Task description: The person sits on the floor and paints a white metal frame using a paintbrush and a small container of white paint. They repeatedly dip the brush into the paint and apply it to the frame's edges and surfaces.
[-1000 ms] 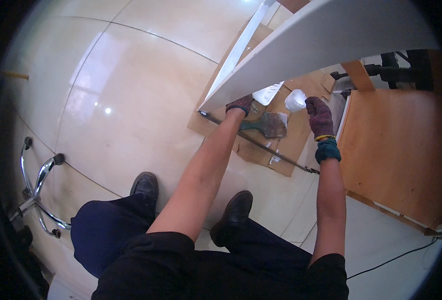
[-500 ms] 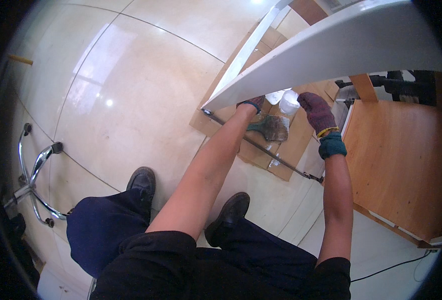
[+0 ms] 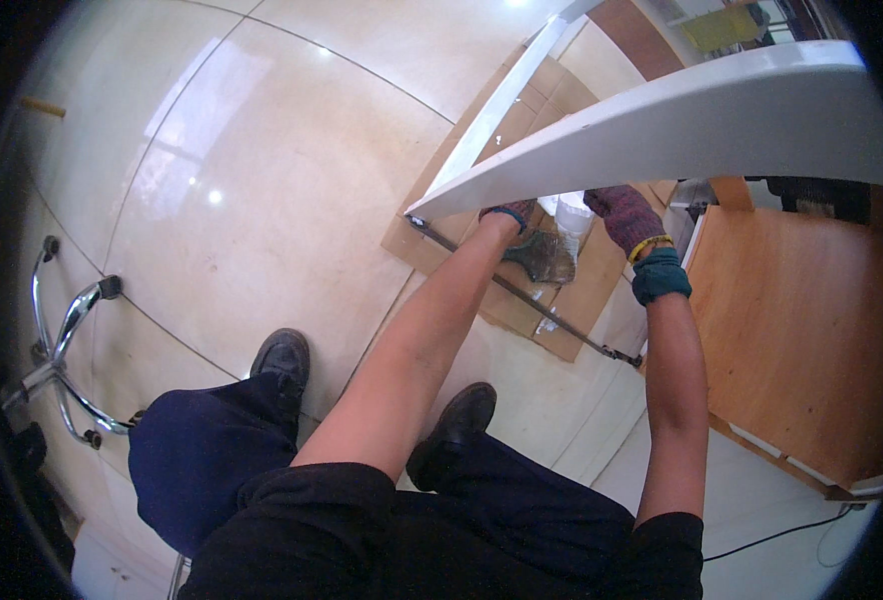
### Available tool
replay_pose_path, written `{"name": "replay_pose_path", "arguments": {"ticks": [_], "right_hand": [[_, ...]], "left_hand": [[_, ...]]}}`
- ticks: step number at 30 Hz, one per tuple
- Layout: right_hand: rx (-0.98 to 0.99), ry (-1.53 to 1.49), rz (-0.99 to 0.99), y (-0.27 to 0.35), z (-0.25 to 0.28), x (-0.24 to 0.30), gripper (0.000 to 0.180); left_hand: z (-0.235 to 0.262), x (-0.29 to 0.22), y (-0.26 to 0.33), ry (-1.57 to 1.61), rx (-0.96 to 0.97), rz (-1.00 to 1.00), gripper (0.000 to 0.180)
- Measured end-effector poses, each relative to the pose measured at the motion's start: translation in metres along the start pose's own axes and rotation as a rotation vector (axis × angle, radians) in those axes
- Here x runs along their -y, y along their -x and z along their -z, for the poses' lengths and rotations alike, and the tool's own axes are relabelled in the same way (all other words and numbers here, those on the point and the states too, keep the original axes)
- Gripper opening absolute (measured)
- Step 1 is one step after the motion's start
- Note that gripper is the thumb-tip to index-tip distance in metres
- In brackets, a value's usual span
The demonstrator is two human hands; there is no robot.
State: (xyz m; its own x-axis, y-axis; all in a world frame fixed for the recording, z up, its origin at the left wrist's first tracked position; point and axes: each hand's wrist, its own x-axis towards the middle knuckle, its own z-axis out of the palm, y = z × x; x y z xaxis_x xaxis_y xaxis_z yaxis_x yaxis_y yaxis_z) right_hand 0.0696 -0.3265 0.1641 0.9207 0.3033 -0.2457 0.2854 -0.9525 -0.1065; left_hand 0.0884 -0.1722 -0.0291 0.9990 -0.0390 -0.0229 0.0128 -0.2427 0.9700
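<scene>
My left hand [image 3: 509,214], in a dark purple knitted glove with a teal cuff, reaches under the lower edge of a white panel [image 3: 652,140]; its fingers are hidden there. My right hand [image 3: 630,220], gloved alike, is closed with its fingertips at the panel's edge, beside a small white container [image 3: 574,215]. What it holds, if anything, is hidden. Between the hands, a wide flat brush-like tool [image 3: 547,257] with a dark teal handle and whitish marks lies over flattened cardboard [image 3: 562,335].
A thin dark metal bar [image 3: 537,305] crosses above the cardboard. To the right stands a brown wooden board or cabinet [image 3: 792,340], with a black cable [image 3: 782,537] below it. A chrome chair base [image 3: 57,350] is at the left on the tiled floor [image 3: 262,180].
The white panel sits lower in the picture, covering more of the right hand's fingertips. My right hand has shifted slightly left, toward the white container. The left hand has barely moved.
</scene>
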Motion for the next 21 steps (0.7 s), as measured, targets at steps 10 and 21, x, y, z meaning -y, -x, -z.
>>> {"name": "replay_pose_path", "arguments": {"ticks": [10, 21], "right_hand": [[0.041, 0.088, -0.029, 0.006, 0.011, 0.009, 0.019], [0.091, 0.176, -0.017, 0.002, 0.018, 0.011, 0.025]], "left_hand": [[0.012, -0.051, 0.022, -0.257, -0.02, -0.044, 0.032], [0.004, -0.057, 0.028, -0.149, -0.015, -0.037, 0.034]]}}
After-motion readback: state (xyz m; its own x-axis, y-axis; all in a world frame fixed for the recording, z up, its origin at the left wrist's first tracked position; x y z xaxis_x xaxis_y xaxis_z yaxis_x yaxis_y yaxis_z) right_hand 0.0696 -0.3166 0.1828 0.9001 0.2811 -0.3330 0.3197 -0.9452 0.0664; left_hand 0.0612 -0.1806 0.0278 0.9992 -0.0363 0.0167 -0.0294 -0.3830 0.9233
